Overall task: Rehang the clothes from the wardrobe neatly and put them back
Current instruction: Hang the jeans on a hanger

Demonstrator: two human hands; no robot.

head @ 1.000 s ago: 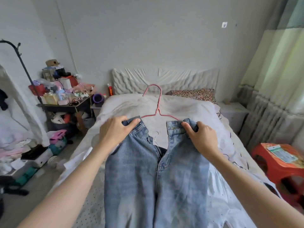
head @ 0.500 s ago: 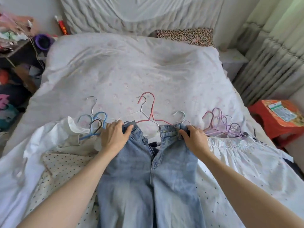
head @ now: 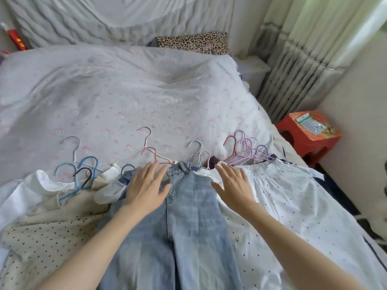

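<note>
On the near edge of the bed, the left hand (head: 146, 188) is lying flat with fingers straight and spread, palm down on the left side of the light blue jeans (head: 184, 231), gripping nothing. The right hand (head: 232, 186) is doing the same just off the jeans' right edge, fingers splayed wide, resting where the denim meets the white polka-dot skirt (head: 293, 206). The jeans are lying lengthwise between the two forearms, waistband toward the headboard, with a pink wire hanger (head: 156, 158) sticking out just above the waistband, its hook pointing up the bed. A white wire hanger (head: 144, 139) is crossing just behind it. Out to the left, a cluster of blue hangers (head: 88, 170) and a black hook are sitting on a white garment (head: 27, 193), with a cream dotted fabric (head: 41, 237) spreading below them. To the right, a bunch of pink and lilac hangers (head: 245, 151) is poking out above the skirt's elastic waist. All of it is lying on the pale patterned bedsheet (head: 125, 97). Further back, a leopard-print pillow (head: 192, 42) is resting against the headboard. Beside the bed on the right, a red plastic stool (head: 307, 139) is carrying a small packet, near the curtains (head: 310, 38).
</note>
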